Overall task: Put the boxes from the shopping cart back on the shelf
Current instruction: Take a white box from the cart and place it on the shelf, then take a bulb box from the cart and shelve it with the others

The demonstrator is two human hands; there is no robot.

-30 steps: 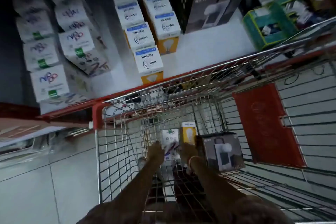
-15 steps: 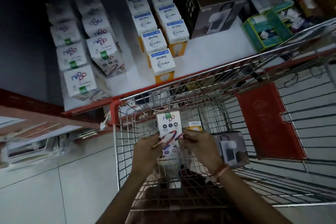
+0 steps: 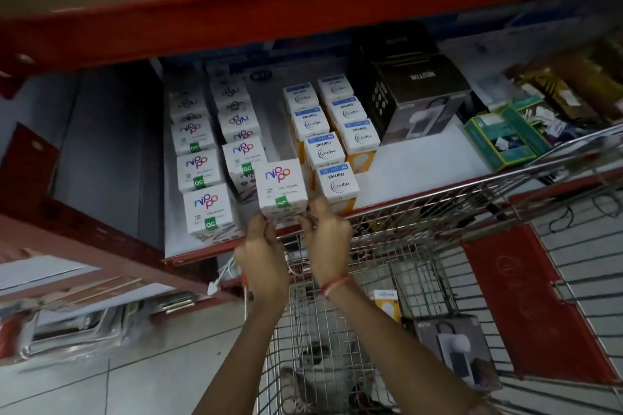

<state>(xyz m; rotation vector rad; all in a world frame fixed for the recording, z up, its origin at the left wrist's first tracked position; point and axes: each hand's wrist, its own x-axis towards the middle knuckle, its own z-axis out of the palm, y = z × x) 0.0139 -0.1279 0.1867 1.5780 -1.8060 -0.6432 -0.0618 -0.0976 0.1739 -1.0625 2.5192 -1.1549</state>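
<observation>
While both hands grip it, the Nippo box (image 3: pixel 282 190) sits upright over the shelf (image 3: pixel 421 167) front edge. Left hand (image 3: pixel 261 259) fingertips pinch its lower left corner; right hand (image 3: pixel 328 239) fingertips its lower right. Shopping cart (image 3: pixel 421 239) lies below the wrists.

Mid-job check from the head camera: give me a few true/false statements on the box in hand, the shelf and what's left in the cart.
1. Both hands hold the white Nippo box. True: left hand, right hand.
2. The held box is inside the cart. False: it is up at the shelf's front edge.
3. The cart is empty. False: a grey box and a yellow bulb box remain.
4. Wipro boxes stand right of the held box. True.
</observation>
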